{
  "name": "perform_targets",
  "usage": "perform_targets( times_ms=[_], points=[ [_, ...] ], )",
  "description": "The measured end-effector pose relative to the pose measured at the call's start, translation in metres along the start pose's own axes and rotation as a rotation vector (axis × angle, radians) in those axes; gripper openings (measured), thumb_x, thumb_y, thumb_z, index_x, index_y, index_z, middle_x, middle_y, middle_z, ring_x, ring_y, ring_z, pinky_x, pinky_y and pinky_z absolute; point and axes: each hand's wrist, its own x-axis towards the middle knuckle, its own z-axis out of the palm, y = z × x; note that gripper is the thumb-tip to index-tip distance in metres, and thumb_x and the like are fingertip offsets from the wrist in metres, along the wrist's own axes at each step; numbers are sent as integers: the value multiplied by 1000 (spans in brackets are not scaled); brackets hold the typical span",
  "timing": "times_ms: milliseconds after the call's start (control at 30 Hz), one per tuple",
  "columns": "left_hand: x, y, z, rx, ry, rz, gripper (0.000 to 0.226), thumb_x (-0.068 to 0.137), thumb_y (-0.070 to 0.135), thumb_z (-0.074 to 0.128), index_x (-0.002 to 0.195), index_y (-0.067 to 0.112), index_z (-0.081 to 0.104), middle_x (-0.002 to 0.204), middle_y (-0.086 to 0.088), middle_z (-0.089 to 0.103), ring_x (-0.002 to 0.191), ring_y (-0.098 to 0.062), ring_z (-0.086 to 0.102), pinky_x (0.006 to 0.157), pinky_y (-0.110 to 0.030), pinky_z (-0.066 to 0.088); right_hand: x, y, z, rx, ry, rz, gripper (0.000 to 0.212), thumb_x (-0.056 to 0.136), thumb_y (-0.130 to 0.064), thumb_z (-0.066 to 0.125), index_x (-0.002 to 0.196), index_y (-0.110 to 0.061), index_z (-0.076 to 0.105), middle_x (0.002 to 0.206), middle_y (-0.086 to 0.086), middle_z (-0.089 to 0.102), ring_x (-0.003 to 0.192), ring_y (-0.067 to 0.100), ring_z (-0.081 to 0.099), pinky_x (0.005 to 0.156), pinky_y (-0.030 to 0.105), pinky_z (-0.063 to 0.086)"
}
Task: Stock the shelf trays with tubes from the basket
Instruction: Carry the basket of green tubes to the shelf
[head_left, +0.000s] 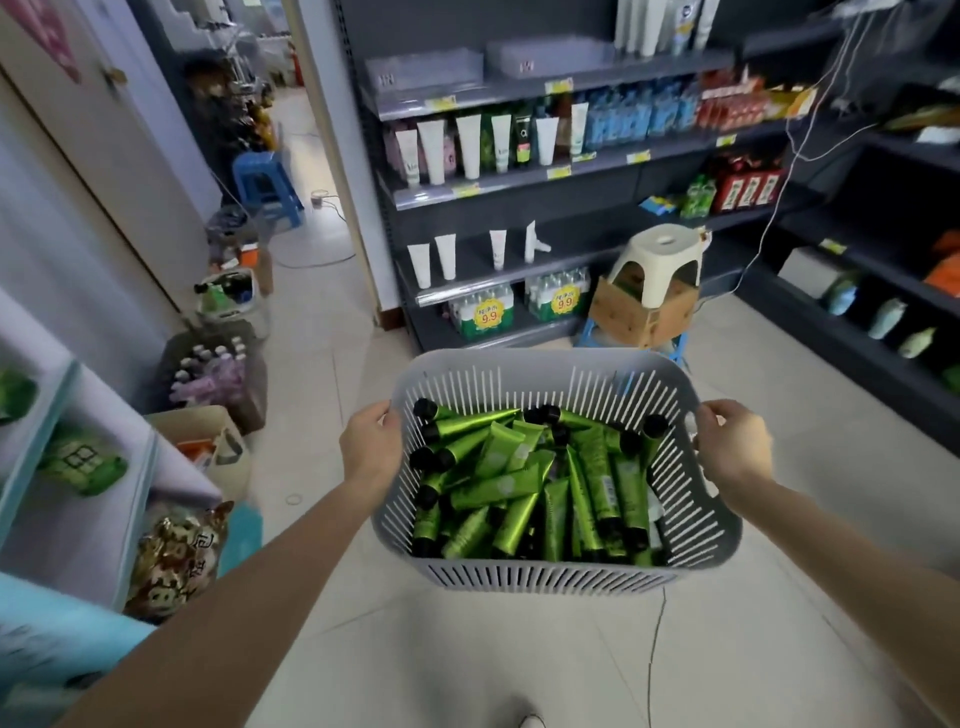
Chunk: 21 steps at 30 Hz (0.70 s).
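The left hand (371, 441) and right hand (735, 441) grip opposite side rims of the grey slotted basket (545, 574), which is held above the tiled floor (753, 649). The fingers curl round the rim, and most fingertips are hidden behind it. Green tubes (519, 483) with black caps lie heaped inside the basket. The lower layers are covered and the label print is unreadable. Two clear shelf trays (423, 73) sit on the top shelf of the dark shelving unit (519, 208), well apart from the basket and blurred.

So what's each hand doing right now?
Left hand: grips the basket's left rim.
Right hand: grips the basket's right rim.
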Motion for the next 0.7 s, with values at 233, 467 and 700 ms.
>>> perform_targets(
  times_ms=[233,467,700],
  points=[
    [113,38,36,-41,-13,-5,30,96,19,43,76,3,60,70,-14,56,60,-21,46,56,-31,32,100,-48,39,7,2,0,25,93,-25,45,99,-13,66,86,11,67,65,29,58,64,34,48],
    [264,51,95,-77,-71,-3,25,88,15,43,73,-3,53,63,-11,48,56,-22,41,55,-33,31,204,-84,106,12,62,21,27,95,-24,45,102,-9,67,94,14,69,72,30,61,66,35,49],
    [393,97,159,-51,-169,76,25,89,17,45,80,4,65,71,-21,60,59,-32,51,59,-38,43,287,-114,141,-11,164,125,28,95,-24,44,104,-9,66,95,10,67,79,28,61,68,34,48]
  ],
)
